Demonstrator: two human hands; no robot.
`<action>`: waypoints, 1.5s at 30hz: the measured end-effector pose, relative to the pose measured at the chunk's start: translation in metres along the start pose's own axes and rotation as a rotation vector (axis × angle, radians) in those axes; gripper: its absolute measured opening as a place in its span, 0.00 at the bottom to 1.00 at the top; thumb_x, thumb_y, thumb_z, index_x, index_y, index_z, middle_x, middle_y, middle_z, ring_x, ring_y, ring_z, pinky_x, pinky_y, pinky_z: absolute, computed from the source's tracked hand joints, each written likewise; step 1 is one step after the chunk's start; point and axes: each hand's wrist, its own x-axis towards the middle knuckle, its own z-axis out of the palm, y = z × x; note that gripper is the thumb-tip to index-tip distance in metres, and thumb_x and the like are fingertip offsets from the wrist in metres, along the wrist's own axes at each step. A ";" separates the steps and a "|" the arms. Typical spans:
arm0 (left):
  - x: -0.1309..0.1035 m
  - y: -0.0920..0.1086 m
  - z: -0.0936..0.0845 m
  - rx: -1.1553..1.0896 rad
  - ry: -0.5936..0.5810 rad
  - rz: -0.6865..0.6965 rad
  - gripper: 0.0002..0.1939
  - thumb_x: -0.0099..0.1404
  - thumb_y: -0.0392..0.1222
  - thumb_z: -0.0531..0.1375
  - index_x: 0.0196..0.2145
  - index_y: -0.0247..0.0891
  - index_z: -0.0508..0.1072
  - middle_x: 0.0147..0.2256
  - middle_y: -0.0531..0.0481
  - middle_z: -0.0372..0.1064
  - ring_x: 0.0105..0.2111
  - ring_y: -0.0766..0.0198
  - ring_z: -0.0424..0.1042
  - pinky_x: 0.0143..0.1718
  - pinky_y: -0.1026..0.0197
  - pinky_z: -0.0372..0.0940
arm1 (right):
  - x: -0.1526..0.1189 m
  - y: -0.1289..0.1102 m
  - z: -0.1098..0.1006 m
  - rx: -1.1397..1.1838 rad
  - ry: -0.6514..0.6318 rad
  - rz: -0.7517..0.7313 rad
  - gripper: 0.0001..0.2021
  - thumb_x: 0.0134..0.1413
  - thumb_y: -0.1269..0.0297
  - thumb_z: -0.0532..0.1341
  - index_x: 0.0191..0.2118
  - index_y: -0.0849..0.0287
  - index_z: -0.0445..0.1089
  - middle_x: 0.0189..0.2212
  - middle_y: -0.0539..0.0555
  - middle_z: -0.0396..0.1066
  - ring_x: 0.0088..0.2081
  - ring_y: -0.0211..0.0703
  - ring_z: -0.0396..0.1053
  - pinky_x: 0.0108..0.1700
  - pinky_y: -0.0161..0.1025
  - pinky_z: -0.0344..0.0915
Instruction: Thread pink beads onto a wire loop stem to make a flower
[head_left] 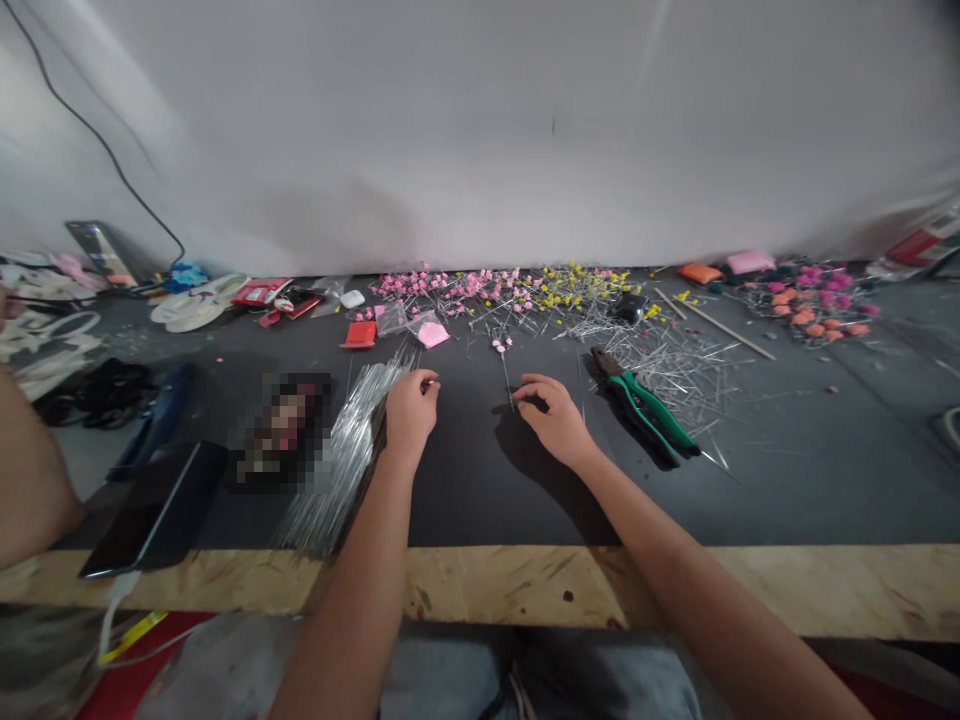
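Left hand (412,408): grip pinched closed, contents unclear. Right hand (553,418): grip closed on pink-topped stem (505,370). Pink (450,290) and yellow-tipped stems (577,288) heaped; bare wires (346,440) remain.

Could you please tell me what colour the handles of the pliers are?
The handles are green with black, seen in the head view.

Bare forearms (367,560); faded blue-grey trousers (615,672)

Wire stem (506,375): thin, straight, held at its near end.
Pink pieces (502,345): small, clustered at the far end.
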 end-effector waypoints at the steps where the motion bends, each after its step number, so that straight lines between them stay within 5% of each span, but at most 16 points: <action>1: 0.000 0.000 -0.001 0.003 0.000 -0.002 0.08 0.57 0.36 0.56 0.34 0.37 0.73 0.32 0.45 0.73 0.33 0.58 0.70 0.38 0.56 0.63 | 0.000 0.000 0.000 0.003 0.000 0.002 0.07 0.46 0.69 0.57 0.32 0.55 0.71 0.46 0.55 0.66 0.51 0.46 0.61 0.55 0.48 0.53; 6: -0.005 0.018 0.000 -0.156 0.003 0.009 0.07 0.57 0.38 0.57 0.34 0.38 0.74 0.33 0.46 0.73 0.34 0.60 0.71 0.40 0.56 0.64 | -0.003 -0.005 -0.003 0.021 0.066 0.006 0.06 0.47 0.65 0.59 0.33 0.54 0.71 0.46 0.55 0.66 0.50 0.47 0.61 0.55 0.49 0.53; 13: -0.027 0.061 0.022 -0.892 -0.420 -0.234 0.13 0.51 0.43 0.63 0.34 0.35 0.72 0.28 0.50 0.73 0.28 0.66 0.71 0.34 0.61 0.67 | -0.008 -0.015 -0.005 0.095 -0.066 0.031 0.13 0.44 0.56 0.63 0.38 0.53 0.70 0.37 0.52 0.71 0.41 0.44 0.66 0.45 0.44 0.61; 19: -0.031 0.062 0.023 -1.096 -0.547 -0.327 0.14 0.52 0.43 0.63 0.36 0.34 0.72 0.30 0.47 0.73 0.27 0.67 0.71 0.34 0.60 0.68 | -0.007 -0.015 -0.003 0.291 -0.109 0.146 0.13 0.46 0.55 0.61 0.36 0.56 0.70 0.30 0.51 0.73 0.32 0.40 0.68 0.37 0.39 0.63; 25: -0.029 0.064 0.021 -0.927 -0.483 -0.183 0.13 0.54 0.45 0.62 0.36 0.36 0.74 0.31 0.49 0.73 0.30 0.66 0.71 0.36 0.60 0.67 | -0.004 -0.012 -0.006 0.265 -0.016 0.237 0.14 0.46 0.52 0.60 0.33 0.57 0.72 0.27 0.51 0.72 0.30 0.41 0.67 0.34 0.38 0.62; 37: -0.032 0.065 0.017 -0.568 -0.352 0.233 0.09 0.60 0.44 0.57 0.35 0.41 0.75 0.34 0.49 0.72 0.33 0.66 0.71 0.35 0.64 0.64 | -0.002 -0.007 -0.006 0.407 -0.081 0.264 0.14 0.43 0.54 0.63 0.33 0.58 0.68 0.25 0.50 0.71 0.29 0.38 0.67 0.34 0.37 0.63; 41: -0.034 0.066 0.017 -0.478 -0.334 0.256 0.08 0.60 0.42 0.56 0.34 0.40 0.74 0.32 0.51 0.72 0.31 0.66 0.70 0.33 0.64 0.63 | -0.002 -0.008 -0.005 0.371 -0.063 0.261 0.14 0.43 0.54 0.63 0.33 0.58 0.71 0.27 0.50 0.72 0.30 0.39 0.68 0.34 0.37 0.63; 45: -0.035 0.065 0.021 -0.539 -0.393 0.127 0.08 0.60 0.43 0.54 0.32 0.39 0.71 0.26 0.53 0.70 0.26 0.67 0.70 0.30 0.64 0.64 | -0.001 -0.006 -0.003 0.378 0.001 0.265 0.14 0.43 0.54 0.62 0.35 0.57 0.72 0.29 0.51 0.73 0.31 0.40 0.68 0.35 0.37 0.63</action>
